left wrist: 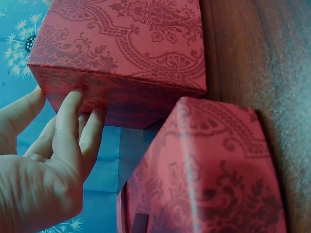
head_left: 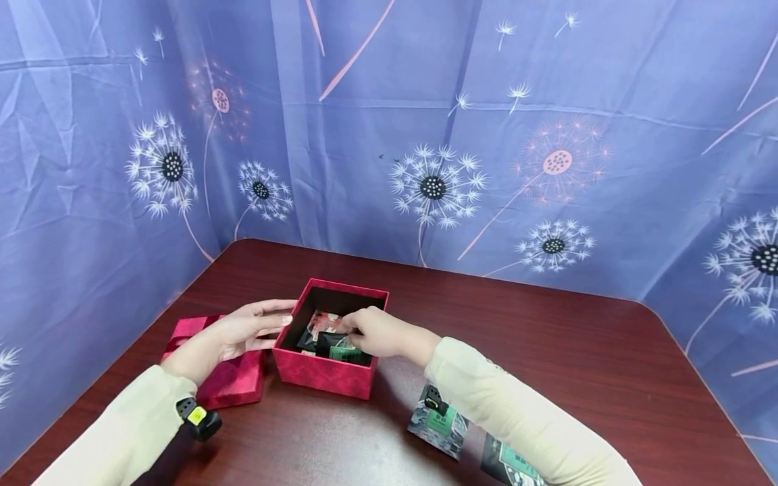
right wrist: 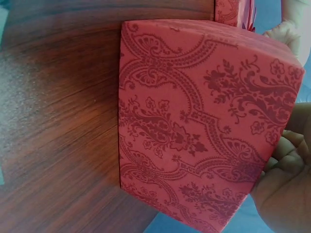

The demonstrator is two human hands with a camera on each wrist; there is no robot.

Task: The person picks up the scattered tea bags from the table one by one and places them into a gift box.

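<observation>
A red patterned box (head_left: 325, 379) stands uncovered on the table, its inside dark. My left hand (head_left: 243, 331) rests its extended fingertips against the box's left side; the left wrist view shows these fingers (left wrist: 68, 126) touching the wall. Over the right rim reaches my right hand (head_left: 383, 332), its bent fingers and thumb at a black packet with a green label (head_left: 345, 354) inside the box, seeming to pinch it. Behind that packet lies another with a red picture (head_left: 325, 322). In the right wrist view the box wall hides the fingertips.
Left of the box lies its red lid (head_left: 234, 385) with a ribbon, partly under my left forearm. Two packets with green labels, one grey-patterned (head_left: 434, 432) and one black (head_left: 510, 466), lie on the dark wooden table (head_left: 583, 351) near my right sleeve. A blue dandelion curtain (head_left: 365, 169) hangs behind.
</observation>
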